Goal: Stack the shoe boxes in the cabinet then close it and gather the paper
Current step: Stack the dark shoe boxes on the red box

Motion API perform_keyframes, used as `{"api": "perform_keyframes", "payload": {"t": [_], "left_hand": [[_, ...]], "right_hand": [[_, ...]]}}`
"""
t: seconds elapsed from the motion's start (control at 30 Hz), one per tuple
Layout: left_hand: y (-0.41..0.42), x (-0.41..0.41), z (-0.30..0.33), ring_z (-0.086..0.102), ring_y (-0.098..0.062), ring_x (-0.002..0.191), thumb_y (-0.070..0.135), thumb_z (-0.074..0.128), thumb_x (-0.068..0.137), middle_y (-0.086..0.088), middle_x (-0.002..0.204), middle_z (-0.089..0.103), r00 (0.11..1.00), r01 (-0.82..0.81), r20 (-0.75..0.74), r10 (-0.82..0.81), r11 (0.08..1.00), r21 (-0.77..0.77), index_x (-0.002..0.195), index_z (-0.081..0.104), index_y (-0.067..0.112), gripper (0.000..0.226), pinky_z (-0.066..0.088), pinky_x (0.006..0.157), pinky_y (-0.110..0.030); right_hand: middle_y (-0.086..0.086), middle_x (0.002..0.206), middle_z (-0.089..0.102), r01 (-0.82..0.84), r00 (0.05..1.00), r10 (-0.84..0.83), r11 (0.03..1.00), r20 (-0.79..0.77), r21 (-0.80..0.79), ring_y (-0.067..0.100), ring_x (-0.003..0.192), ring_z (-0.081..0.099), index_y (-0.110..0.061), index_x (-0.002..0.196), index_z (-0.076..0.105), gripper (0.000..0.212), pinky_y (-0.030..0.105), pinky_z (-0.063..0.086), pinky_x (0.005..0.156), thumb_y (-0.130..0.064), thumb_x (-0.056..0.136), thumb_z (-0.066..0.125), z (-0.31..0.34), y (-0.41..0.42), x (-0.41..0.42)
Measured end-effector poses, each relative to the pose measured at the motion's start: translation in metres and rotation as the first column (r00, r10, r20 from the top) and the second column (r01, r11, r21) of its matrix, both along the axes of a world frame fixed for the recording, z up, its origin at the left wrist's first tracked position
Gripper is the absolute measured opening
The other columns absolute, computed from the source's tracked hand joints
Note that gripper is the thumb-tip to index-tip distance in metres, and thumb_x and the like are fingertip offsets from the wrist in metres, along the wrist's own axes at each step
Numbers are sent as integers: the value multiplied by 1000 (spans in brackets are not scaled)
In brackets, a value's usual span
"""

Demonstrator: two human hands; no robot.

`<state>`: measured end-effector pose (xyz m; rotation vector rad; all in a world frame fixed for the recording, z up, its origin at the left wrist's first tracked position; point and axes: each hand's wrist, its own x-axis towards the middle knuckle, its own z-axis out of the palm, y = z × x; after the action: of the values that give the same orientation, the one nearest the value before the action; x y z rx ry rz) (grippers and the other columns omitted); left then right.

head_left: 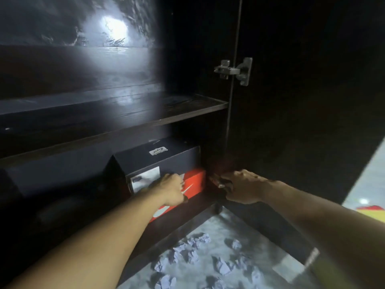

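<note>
1. the dark shoe box [158, 158] sits on the orange shoe box [194, 182] in the cabinet's [116, 113] bottom compartment.
2. left hand [169, 189] presses the orange box's front; its grip is unclear.
3. right hand [242, 187], fingers curled, is at the open door's [302, 101] lower edge; blurred.
4. crumpled paper [200, 255] lies scattered on the floor.

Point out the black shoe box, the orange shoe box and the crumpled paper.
black shoe box [158, 156]: head view, on its lid.
orange shoe box [194, 180]: head view, on its front face.
crumpled paper [195, 243]: head view, on one wad on the floor.
</note>
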<state>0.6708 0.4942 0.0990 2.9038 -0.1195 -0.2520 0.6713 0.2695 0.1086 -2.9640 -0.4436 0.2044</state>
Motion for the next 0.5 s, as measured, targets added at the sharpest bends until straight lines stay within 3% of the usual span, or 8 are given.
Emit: {"api": "perform_keyframes", "payload": {"t": [0.03,0.17,0.37,0.47,0.5], "left_hand": [[-19,-12,9,62,-28,104,40,74,78,-13,119,63,998,51,-36,-50,999,9,126,57,13,58,50,84,-31],[-97,-60,33,58,-24,112,35,72,81,-6,129,57,965,228,-132,-228,974,-22,134,53,16,60,48,91,-30],[-215,-141,62,60,-23,113,51,72,72,-3,128,61,867,486,-147,-476,873,37,126,60,16,66,49,97,-38],[-282,-190,70,57,-22,119,54,72,74,-3,133,58,771,631,-147,-620,775,35,133,55,17,72,45,101,-35],[-305,-208,72,55,-21,121,53,72,75,-2,136,57,733,674,-151,-663,738,27,137,51,17,75,44,101,-33]], "right_hand": [[3,122,64,32,999,-32,999,-21,-25,24,113,60,-28,122,59,40,26,47,82,-33,82,59,8,-17,-17],[1,133,59,142,988,-145,988,-59,-59,19,125,53,-24,141,48,63,27,44,101,-40,83,65,35,-88,-93],[2,128,61,317,942,-323,946,-90,-75,24,119,55,-21,132,57,49,34,45,97,-37,86,65,53,-195,-235],[-2,126,62,445,883,-443,895,-157,-26,21,113,59,-23,133,56,52,30,47,95,-36,85,70,57,-245,-309],[-3,118,65,472,869,-467,882,-164,-11,21,107,60,-26,124,61,43,29,47,92,-36,84,71,55,-262,-332]]}}
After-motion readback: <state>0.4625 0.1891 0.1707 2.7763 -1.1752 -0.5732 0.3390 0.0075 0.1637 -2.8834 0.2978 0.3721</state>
